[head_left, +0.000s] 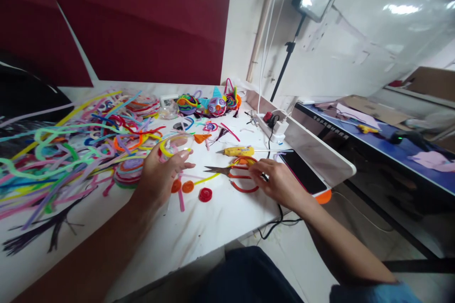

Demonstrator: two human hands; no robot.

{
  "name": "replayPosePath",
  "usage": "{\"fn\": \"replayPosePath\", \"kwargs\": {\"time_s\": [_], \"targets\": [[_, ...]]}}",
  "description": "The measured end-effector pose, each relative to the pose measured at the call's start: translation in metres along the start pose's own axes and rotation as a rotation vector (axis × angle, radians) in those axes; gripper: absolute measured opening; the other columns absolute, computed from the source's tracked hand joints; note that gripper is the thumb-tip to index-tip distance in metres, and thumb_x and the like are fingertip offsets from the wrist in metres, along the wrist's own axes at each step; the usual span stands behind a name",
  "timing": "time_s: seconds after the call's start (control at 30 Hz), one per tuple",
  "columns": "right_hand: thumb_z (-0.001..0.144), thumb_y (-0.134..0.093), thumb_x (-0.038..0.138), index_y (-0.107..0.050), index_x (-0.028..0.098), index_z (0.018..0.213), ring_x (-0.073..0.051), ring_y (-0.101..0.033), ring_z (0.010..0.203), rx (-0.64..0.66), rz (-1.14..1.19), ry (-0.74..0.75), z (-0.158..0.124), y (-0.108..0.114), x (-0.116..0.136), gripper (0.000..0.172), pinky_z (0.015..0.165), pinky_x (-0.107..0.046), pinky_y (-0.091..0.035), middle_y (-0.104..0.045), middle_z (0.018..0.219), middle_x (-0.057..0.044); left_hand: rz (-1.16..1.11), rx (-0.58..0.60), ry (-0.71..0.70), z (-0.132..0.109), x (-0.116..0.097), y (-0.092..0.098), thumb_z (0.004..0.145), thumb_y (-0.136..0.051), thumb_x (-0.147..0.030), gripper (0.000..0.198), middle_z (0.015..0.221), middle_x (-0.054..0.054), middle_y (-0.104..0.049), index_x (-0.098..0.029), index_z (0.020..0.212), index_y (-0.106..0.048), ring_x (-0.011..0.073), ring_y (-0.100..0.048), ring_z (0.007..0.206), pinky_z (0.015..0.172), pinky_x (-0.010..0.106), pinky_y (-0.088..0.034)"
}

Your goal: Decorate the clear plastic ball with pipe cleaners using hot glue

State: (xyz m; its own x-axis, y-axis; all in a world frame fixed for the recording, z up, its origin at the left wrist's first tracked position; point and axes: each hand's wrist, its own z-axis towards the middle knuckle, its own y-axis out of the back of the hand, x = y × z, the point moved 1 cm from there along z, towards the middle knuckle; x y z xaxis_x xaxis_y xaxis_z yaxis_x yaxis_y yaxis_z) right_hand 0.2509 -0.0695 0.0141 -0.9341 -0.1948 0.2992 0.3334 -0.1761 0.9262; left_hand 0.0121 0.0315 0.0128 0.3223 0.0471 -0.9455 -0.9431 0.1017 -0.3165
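My left hand (165, 169) is at the front of the pipe cleaner heap, its fingers curled around the near side of a yellow-edged ring (168, 146). My right hand (272, 177) is at the orange handles of the scissors (245, 177), fingers bent against them. The scissors lie on the white table with blades pointing left, slightly apart. Two orange discs (188, 186) and a red coil (205, 194) lie between the hands, beside a pink strip (181, 200). Behind the scissors is a yellow glue gun or knife (239, 151).
Colourful pipe cleaners (81, 151) cover the left of the table (213, 227). Finished colourful ornaments (216, 105) stand at the back. A phone (304, 171), power strip (270, 128) and black cable (280, 220) are on the right.
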Motion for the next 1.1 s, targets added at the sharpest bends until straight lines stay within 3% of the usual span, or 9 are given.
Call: {"fn": "replayPosePath", "kwargs": {"time_s": [0.1,0.2,0.33,0.63,0.8,0.97,1.1], "targets": [[0.088,-0.054,0.012,-0.067,0.015,0.099,-0.018,-0.063,0.090,0.131,0.080,0.183,0.011,-0.013,0.034,0.016,0.078,-0.026,-0.045,-0.069,0.096,-0.008,-0.016,-0.006,0.008,0.000,0.000,0.001,0.054,-0.078,-0.025,0.041,0.106,0.006,-0.061,-0.018,0.093,-0.064,0.0243,-0.061,0.094,0.057,0.026,-0.055],[0.090,-0.057,0.020,-0.067,0.014,0.100,-0.019,-0.063,0.090,0.236,0.024,0.250,0.020,-0.028,0.061,0.016,0.076,-0.027,-0.045,-0.067,0.098,-0.009,-0.048,-0.004,0.010,0.000,-0.002,0.001,0.054,-0.078,-0.025,0.041,0.104,0.006,-0.062,-0.018,0.091,-0.064,0.0240,-0.062,0.091,0.056,0.027,-0.054],[0.092,-0.057,0.032,-0.066,0.015,0.099,-0.021,-0.062,0.088,0.279,-0.082,0.287,0.031,-0.040,0.079,0.021,0.072,-0.029,-0.044,-0.066,0.095,-0.008,-0.067,0.003,-0.002,0.000,-0.004,0.001,0.055,-0.078,-0.025,0.041,0.106,0.006,-0.062,-0.019,0.093,-0.063,0.0227,-0.062,0.090,0.057,0.027,-0.054],[0.095,-0.054,0.039,-0.065,0.014,0.099,-0.025,-0.057,0.091,0.184,-0.195,0.337,0.036,-0.052,0.100,0.028,0.079,-0.038,-0.042,-0.064,0.094,-0.009,-0.078,0.030,-0.021,0.002,-0.001,0.003,0.059,-0.078,-0.027,0.046,0.107,0.007,-0.062,-0.019,0.101,-0.062,0.0219,-0.062,0.092,0.059,0.026,-0.054],[0.097,-0.049,0.033,-0.065,0.018,0.095,-0.024,-0.053,0.094,0.146,-0.222,0.545,0.036,-0.064,0.115,0.022,0.075,-0.038,-0.038,-0.063,0.102,-0.008,-0.067,0.025,-0.018,0.000,-0.003,0.003,0.058,-0.079,-0.027,0.050,0.108,0.008,-0.063,-0.018,0.103,-0.061,0.0227,-0.062,0.094,0.059,0.025,-0.054],[0.098,-0.048,0.020,-0.064,0.018,0.090,-0.022,-0.049,0.090,0.066,-0.271,0.608,0.036,-0.076,0.109,0.017,0.072,-0.037,-0.034,-0.063,0.094,-0.006,-0.078,0.037,-0.027,0.002,-0.001,0.004,0.059,-0.079,-0.027,0.041,0.107,0.006,-0.063,-0.019,0.096,-0.063,0.0211,-0.063,0.092,0.059,0.025,-0.054],[0.098,-0.048,0.020,-0.064,0.017,0.090,-0.021,-0.049,0.088,0.058,-0.285,0.586,0.031,-0.069,0.099,0.019,0.072,-0.037,-0.033,-0.064,0.092,-0.005,-0.066,0.050,-0.028,0.003,0.001,0.006,0.061,-0.078,-0.026,0.033,0.104,0.005,-0.063,-0.019,0.091,-0.065,0.0209,-0.062,0.093,0.059,0.024,-0.054]]}}
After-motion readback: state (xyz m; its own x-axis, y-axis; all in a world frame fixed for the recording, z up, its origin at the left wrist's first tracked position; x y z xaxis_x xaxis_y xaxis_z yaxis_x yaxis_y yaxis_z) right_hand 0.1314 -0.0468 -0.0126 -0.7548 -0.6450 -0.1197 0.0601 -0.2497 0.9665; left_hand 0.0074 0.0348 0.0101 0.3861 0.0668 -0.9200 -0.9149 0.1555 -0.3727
